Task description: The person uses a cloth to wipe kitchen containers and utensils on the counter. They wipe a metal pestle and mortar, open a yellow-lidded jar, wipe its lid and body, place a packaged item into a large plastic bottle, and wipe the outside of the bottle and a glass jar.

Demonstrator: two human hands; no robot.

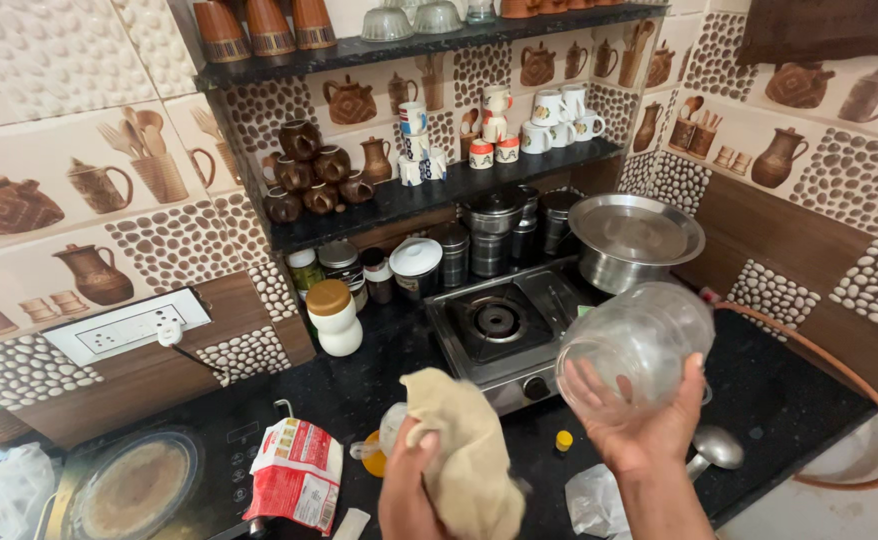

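My right hand (646, 428) grips a clear plastic jar (635, 343), tilted on its side with the mouth toward me, above the black counter (779, 400). My left hand (411, 490) clutches a beige cloth (464, 452) just left of the jar, not touching it. Below the cloth a small clear bottle with an orange cap (379, 450) lies on the counter, partly hidden. A small yellow cap (563, 440) sits between my two hands.
A gas stove (504, 325) with a steel pot and lid (634, 238) stands behind the jar. Steel tins, jars and a white lidded container (336, 317) line the wall. A red-and-white packet (297, 472), a pan (137, 487), a ladle (716, 450) and an orange hose (859, 390) are nearby.
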